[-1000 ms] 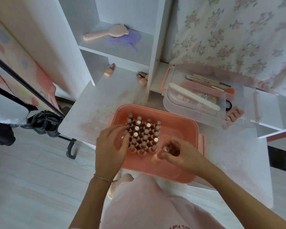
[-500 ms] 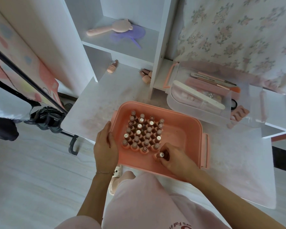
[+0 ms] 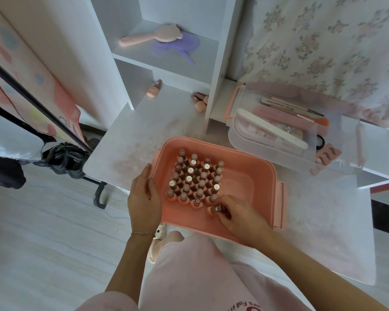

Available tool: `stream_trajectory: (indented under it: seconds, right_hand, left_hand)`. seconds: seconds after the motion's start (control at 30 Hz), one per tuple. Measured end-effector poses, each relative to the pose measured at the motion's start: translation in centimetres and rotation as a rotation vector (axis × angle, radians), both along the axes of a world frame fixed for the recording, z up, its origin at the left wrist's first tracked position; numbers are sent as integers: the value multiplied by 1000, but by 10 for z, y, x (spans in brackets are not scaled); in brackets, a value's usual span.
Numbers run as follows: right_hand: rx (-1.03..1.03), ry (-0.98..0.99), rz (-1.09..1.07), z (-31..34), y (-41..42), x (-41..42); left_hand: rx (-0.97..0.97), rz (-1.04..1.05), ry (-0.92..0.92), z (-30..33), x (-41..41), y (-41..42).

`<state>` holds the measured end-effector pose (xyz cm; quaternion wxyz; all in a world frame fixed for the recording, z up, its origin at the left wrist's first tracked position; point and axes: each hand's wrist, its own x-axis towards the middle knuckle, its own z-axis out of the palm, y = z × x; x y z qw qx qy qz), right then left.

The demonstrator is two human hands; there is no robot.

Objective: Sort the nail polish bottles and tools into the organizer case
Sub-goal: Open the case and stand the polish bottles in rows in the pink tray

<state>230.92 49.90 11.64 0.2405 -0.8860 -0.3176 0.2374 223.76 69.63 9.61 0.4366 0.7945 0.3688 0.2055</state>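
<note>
Pinching bottle (image 3: pixel 216 209) in right hand (image 3: pixel 238 217); left hand (image 3: pixel 144 199) flat against case (image 3: pixel 254 176).

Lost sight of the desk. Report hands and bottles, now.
Left hand rests open on the case rim. Right hand pinches a bottle beside the upright block. Loose bottles lie by the shelf. Nothing blocking.

The left hand (image 3: pixel 144 202) lies flat, fingers straight, bracelet at the wrist — the right hand (image 3: pixel 238 215) curls its fingertips in a pinch, forearm stretched forward.
</note>
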Motion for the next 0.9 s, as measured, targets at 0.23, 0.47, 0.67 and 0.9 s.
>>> stream_trajectory:
  seconds: [0.23,0.47,0.67,0.9]
  right_hand:
    - [35,-29,-17,-5,3,-1]
    - [57,-19,-30,-7,4,-1]
    - [56,-11,-26,-7,7,-2]
    - [69,-24,-37,-6,6,-2]
  left_hand:
    - [8,2,-3,-1,0,0]
    - [13,-5,-4,-3,0,1]
    - [5,0,-9,-3,0,1]
    - [2,-4,-7,-3,0,1]
